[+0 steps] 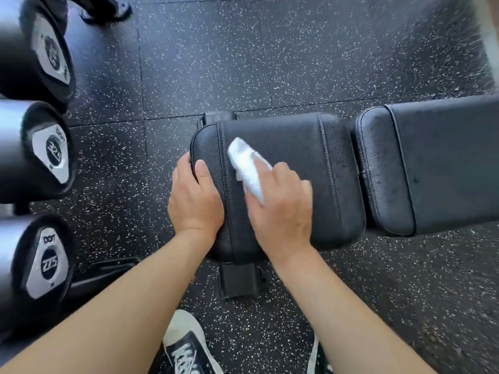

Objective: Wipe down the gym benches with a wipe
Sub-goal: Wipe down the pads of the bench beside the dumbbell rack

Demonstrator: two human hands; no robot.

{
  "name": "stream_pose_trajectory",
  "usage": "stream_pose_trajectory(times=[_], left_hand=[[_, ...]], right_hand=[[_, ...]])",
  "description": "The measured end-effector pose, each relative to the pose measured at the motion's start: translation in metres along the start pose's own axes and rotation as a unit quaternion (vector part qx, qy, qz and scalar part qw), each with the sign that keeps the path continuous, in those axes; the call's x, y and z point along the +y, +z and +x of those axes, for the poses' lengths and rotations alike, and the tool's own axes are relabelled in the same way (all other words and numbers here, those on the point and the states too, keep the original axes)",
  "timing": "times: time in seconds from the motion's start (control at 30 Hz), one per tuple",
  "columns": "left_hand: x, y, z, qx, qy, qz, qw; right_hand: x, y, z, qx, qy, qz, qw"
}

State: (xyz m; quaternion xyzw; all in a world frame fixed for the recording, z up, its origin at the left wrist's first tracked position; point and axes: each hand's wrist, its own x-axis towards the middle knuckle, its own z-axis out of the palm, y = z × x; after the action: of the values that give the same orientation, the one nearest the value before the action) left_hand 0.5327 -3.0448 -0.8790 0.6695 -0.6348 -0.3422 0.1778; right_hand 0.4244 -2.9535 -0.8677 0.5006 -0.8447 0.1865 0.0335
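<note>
A black padded gym bench runs across the middle of the view. Its seat pad (291, 147) is under both of my hands, and the longer back pad (437, 163) stretches off to the right. My left hand (194, 198) grips the seat pad's left end, fingers curled over the edge and thumb on top. My right hand (280, 209) holds a crumpled white wipe (247, 164) and presses it onto the top of the seat pad. The wipe sticks out beyond my fingers toward the upper left.
Three large black dumbbell ends (50, 153) sit on a rack along the left edge. The floor (270, 63) is black rubber with white speckles. The bench's frame bracket (239, 279) juts toward me, just above my black-and-white sneaker (189, 346).
</note>
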Motion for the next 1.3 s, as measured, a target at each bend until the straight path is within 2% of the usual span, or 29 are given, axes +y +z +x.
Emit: stream_pose_trajectory(times=[0.1, 0.17, 0.27, 0.37, 0.4, 0.47, 0.53, 0.6, 0.63, 0.77, 0.97, 1.07, 1.17, 1.3], left_hand=[[0.002, 0.0, 0.005, -0.007, -0.028, -0.018, 0.999], [0.003, -0.001, 0.006, 0.0, -0.035, -0.005, 0.999], [0.003, 0.001, 0.001, 0.003, -0.004, 0.03, 1.0], [0.007, 0.0, -0.003, 0.025, 0.042, 0.048, 0.998], [0.009, 0.0, -0.003, 0.03, 0.076, 0.06, 0.995], [0.014, -0.001, 0.0, 0.011, 0.199, 0.122, 0.972], [0.017, -0.002, 0.005, -0.034, 0.339, 0.215, 0.915], [0.019, -0.001, 0.011, -0.07, 0.415, 0.277, 0.864], [0.018, -0.001, 0.012, -0.076, 0.425, 0.284, 0.856], [0.015, -0.001, 0.013, -0.064, 0.416, 0.249, 0.872], [0.016, 0.0, 0.011, -0.062, 0.407, 0.239, 0.879], [0.017, -0.001, 0.012, -0.065, 0.408, 0.242, 0.878], [0.018, -0.001, 0.012, -0.063, 0.404, 0.247, 0.878], [0.017, 0.0, 0.014, -0.061, 0.408, 0.254, 0.875]], right_hand=[[-0.047, 0.011, 0.0, -0.002, 0.005, 0.057, 0.998], [-0.04, 0.006, -0.003, -0.009, -0.013, 0.071, 0.997], [0.013, -0.015, -0.018, -0.028, -0.076, 0.052, 0.995], [0.09, -0.035, -0.016, -0.016, -0.031, 0.031, 0.999], [0.11, -0.04, -0.009, -0.014, -0.002, 0.03, 0.999], [0.132, -0.043, 0.011, -0.02, 0.037, 0.041, 0.998], [0.132, -0.037, 0.034, -0.023, 0.04, 0.06, 0.997], [0.127, -0.028, 0.064, -0.018, 0.043, 0.07, 0.996], [0.124, -0.023, 0.079, -0.015, 0.054, 0.068, 0.996], [0.119, -0.014, 0.101, 0.0, 0.076, 0.073, 0.994], [0.135, -0.046, -0.026, -0.008, 0.03, 0.106, 0.994], [0.143, -0.051, -0.055, -0.025, 0.021, 0.078, 0.996], [0.142, -0.043, -0.017, -0.012, 0.0, 0.063, 0.998], [0.128, -0.022, 0.08, -0.001, 0.051, 0.054, 0.997]])
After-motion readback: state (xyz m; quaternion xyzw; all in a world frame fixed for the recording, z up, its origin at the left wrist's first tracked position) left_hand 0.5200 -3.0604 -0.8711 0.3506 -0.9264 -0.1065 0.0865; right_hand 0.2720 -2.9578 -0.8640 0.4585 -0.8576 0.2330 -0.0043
